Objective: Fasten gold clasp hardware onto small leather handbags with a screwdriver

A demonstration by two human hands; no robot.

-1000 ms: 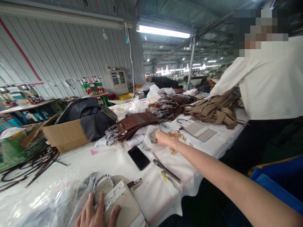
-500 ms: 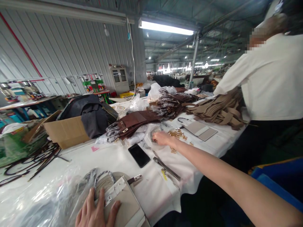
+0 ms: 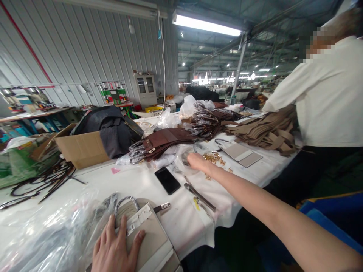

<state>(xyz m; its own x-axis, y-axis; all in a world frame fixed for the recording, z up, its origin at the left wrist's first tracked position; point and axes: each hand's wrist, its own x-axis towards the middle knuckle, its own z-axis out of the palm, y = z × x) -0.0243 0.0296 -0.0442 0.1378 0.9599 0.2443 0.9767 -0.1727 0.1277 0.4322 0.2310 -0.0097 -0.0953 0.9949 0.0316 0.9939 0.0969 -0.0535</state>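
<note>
**Bag panel pinned flat while small hardware is being reached for**

Head view: a beige bag panel [image 3: 150,241] is being pressed flat near the front edge of the table [image 3: 136,185] by the left hand [image 3: 113,251]. The fingers are spread and released, lying on the panel rather than gripping it; a grey handle loop [image 3: 126,204] is showing just beyond the fingertips, and clear plastic wrap [image 3: 48,234] is lying beside it to the left. The panel is being judged light and fairly stiff, with a smooth face that could slide on the white cloth; a hold at its edge or by the handle is being judged surest.

The right hand [image 3: 198,162] is being stretched well across the table, knuckles up and fingers curled down onto the cloth just beside a scatter of gold fittings [image 3: 214,158]. Whether anything is being pinched under the fingers cannot be told. These fittings are being judged tiny, hard and easily scattered, best pinched singly.

A phone [image 3: 167,180] and a metal tool [image 3: 200,196] are lying between the two hands. Brown straps [image 3: 159,141] are being kept farther back, and a person in white [image 3: 326,98] is working at tan straps [image 3: 266,130].
</note>
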